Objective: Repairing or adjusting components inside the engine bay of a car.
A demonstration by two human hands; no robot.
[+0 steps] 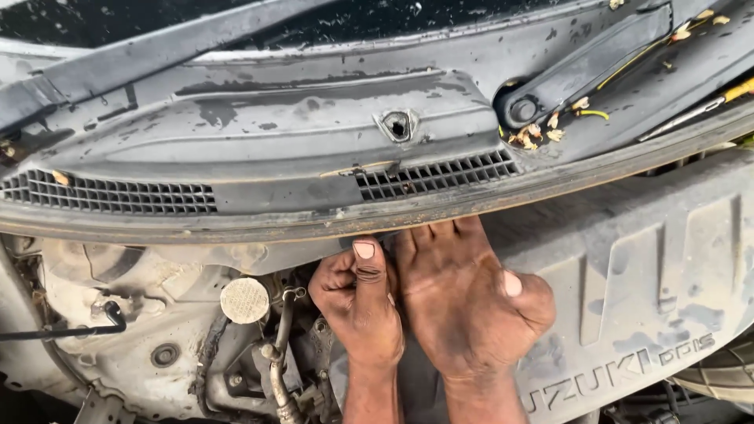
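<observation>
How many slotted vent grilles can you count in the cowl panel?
2: a long vent grille at the left, a shorter vent grille right of centre, above both hands. More may lie outside the frame.

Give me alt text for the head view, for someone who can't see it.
Two bare hands, left hand and right hand, reach side by side under the rubber seal at the edge of a dusty grey cowl panel in a car's engine bay. A round capped reservoir sits left of them, a grey plastic engine cover right.
</observation>
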